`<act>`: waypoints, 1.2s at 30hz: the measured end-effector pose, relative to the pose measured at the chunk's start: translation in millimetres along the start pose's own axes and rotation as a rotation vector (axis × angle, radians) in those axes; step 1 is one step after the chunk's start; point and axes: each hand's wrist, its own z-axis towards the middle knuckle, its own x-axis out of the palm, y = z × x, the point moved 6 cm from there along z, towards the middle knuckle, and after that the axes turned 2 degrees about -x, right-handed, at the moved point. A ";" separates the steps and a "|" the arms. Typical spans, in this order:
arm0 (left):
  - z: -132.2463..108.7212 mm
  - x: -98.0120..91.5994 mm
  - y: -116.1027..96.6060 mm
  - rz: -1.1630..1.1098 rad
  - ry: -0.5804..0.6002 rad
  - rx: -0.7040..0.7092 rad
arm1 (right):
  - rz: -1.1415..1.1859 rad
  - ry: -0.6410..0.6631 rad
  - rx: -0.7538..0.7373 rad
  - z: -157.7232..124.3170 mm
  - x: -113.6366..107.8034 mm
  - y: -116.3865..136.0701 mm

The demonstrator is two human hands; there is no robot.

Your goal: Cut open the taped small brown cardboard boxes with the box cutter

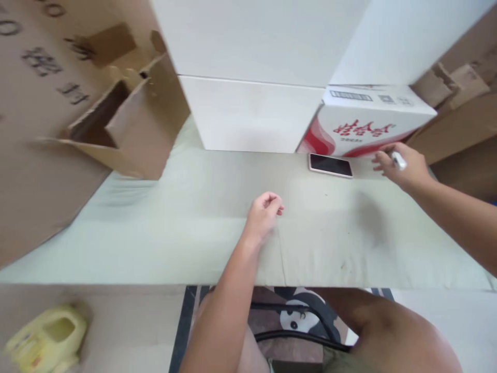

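My right hand (409, 163) is raised above the table at the right, in front of a white and red carton (368, 122). A small white object (398, 160) with a rounded end sticks out of its grip; its exact kind is unclear. To the left of that hand, a phone (331, 165) with a dark screen and pale pink edge lies flat against the foot of the carton. My left hand (264, 213) is near the middle of the table, its fingers curled together, with nothing visible in them.
A pale green cloth (217, 207) covers the table. Tall white panels (252, 114) stand at the back. An open cardboard box (143, 119) is at the left, with more cardboard (462, 124) at the right. A yellow toy-like container (48, 336) sits on the floor at lower left.
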 end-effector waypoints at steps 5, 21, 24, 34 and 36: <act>-17.3 -43.1 -9.4 -0.208 -0.137 0.154 | 0.036 0.184 -0.346 -51.2 22.7 128.2; -47.5 -185.8 -31.3 -0.620 -0.695 0.339 | 0.075 0.209 -1.134 -123.0 135.7 533.0; -61.1 -203.6 -29.5 -0.629 -0.880 0.417 | 0.055 0.164 -1.123 -119.8 113.4 490.7; -86.8 -201.5 -49.2 -0.358 -0.828 0.772 | 0.340 0.219 -1.430 -200.8 -21.9 246.4; -77.1 -165.7 -63.8 -0.177 -0.451 0.782 | 0.364 0.202 -1.261 -210.4 -30.6 210.1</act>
